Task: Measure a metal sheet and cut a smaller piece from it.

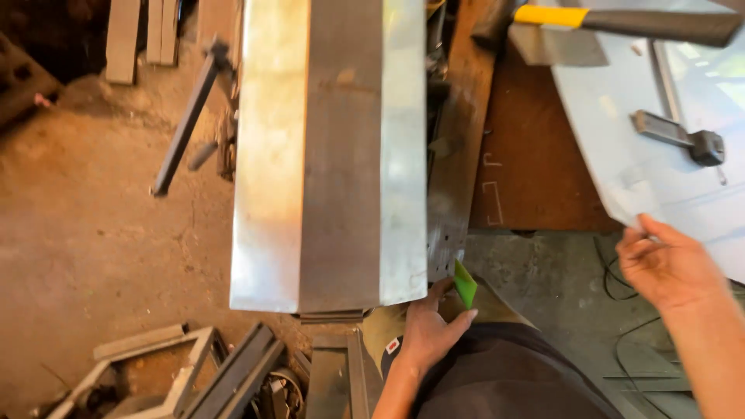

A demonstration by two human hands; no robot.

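Dark-clothed lap [512, 372] fills btm of view, nearest the lens. All places below ref the folded sheet-metal channel [330, 155], centre frame.

- L hand [427, 334]: at channel's near R corner, fingers loosely curled, thumb up against a small green piece [465, 282]. Looks pinched betw thumb & fingers, but can't tell how firm.
- R hand [667, 264]: well R of channel, fingers closed on near edge of a pale flat metal sheet [660, 155].
- Channel: 3 faces showing, 2 bright outer flanges + 1 duller middle band. Bends look already made; it lies lengthwise away from the person on the bench edge [458, 186].
- On the pale sheet, R of channel: yellow-necked hammer [621, 23] at far end, 2nd small hammer [683, 140] nearer.
- L of channel: dark lever bar [186, 124], dirt floor [85, 233]. Near-L: steel frame offcuts [194, 372].

Judgement: channel appears formed; pale sheet shows no folds, so looks unworked as yet.
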